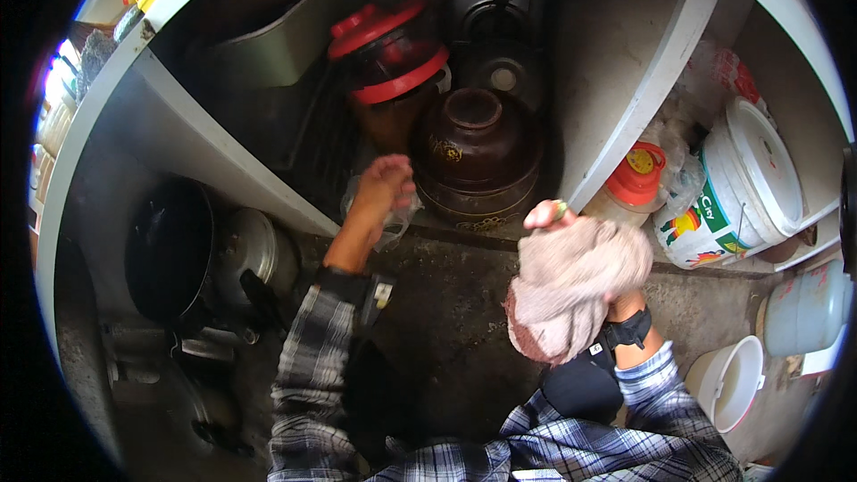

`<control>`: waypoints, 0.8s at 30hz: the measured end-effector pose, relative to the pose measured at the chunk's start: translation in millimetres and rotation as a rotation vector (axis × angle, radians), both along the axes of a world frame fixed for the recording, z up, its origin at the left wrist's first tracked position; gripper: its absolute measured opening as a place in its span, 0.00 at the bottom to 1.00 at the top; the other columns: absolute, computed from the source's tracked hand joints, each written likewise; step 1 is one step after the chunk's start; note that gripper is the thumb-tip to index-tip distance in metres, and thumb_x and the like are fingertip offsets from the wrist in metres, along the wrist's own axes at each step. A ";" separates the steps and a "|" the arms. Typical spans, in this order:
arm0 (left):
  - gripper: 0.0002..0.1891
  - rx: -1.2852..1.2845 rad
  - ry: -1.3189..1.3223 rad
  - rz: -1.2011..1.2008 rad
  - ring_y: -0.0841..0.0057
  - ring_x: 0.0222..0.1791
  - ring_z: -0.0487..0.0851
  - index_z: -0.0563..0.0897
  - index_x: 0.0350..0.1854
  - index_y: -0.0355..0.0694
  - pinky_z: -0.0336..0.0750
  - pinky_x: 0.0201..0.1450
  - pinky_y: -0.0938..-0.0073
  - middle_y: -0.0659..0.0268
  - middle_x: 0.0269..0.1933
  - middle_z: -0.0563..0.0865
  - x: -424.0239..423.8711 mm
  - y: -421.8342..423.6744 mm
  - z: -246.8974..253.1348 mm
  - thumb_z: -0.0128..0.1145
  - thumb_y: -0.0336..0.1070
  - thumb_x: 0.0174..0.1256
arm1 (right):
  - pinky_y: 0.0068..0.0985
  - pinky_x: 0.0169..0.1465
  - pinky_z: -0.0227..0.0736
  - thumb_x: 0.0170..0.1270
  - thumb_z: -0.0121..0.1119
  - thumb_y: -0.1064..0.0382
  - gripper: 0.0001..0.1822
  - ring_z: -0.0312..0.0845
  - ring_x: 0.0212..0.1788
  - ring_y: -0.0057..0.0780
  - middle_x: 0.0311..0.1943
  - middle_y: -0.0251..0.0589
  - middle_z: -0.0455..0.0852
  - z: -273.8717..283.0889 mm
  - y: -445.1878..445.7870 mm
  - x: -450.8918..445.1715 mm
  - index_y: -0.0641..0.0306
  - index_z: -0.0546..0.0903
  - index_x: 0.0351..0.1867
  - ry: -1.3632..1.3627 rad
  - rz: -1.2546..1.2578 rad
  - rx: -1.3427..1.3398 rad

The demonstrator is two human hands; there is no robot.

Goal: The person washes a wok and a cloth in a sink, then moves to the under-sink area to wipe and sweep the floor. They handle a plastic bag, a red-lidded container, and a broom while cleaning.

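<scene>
My right hand [556,214] holds a bunched, pale pink cloth [576,281] that covers most of the palm and fingers. My left hand [385,184] is raised over a clear plastic bag [398,224] at the cabinet's front edge; its fingers are partly curled, and whether they touch the bag cannot be told. Just right of that hand, a dark brown glazed pot [479,154] with a round knob on top stands inside the cabinet. Behind it on the left is a jar with a red lid [381,30] and a red band.
A gas stove [499,13] lies at the back. White dividers [649,80] part the compartments. On the right are a red-capped container [633,177], a lidded white bucket [730,194] and an open white pail [730,381]. A black wok [171,248] and metal pot [248,248] stand left.
</scene>
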State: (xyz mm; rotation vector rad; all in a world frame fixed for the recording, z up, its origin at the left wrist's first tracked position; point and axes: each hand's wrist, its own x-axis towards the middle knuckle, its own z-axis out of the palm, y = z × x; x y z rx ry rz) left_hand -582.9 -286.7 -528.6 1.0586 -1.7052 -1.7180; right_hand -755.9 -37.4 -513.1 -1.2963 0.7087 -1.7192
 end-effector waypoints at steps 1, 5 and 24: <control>0.17 0.025 0.046 0.068 0.77 0.40 0.80 0.74 0.53 0.43 0.75 0.41 0.76 0.67 0.47 0.80 -11.1 -9.2 -7.8 0.52 0.45 0.67 | 0.32 0.63 0.61 0.42 0.65 0.36 0.44 0.72 0.54 0.37 0.49 0.48 0.77 -12.9 3.3 -2.0 0.70 0.71 0.55 -0.125 -0.113 -0.064; 0.19 0.097 0.154 0.265 0.75 0.40 0.79 0.73 0.55 0.42 0.76 0.40 0.73 0.65 0.49 0.79 -27.8 -27.1 -43.6 0.50 0.48 0.68 | 0.38 0.55 0.72 0.53 0.56 0.48 0.30 0.78 0.47 0.43 0.45 0.50 0.81 -23.8 13.4 -17.3 0.72 0.73 0.50 -0.739 -0.084 0.393; 0.30 -0.071 0.107 0.078 0.73 0.35 0.81 0.76 0.52 0.34 0.79 0.25 0.71 0.61 0.41 0.81 -60.9 -51.3 -40.5 0.50 0.60 0.64 | 0.26 0.46 0.76 0.53 0.63 0.55 0.19 0.81 0.38 0.31 0.36 0.41 0.85 -14.3 -41.9 -35.3 0.66 0.80 0.42 -0.604 -0.233 0.729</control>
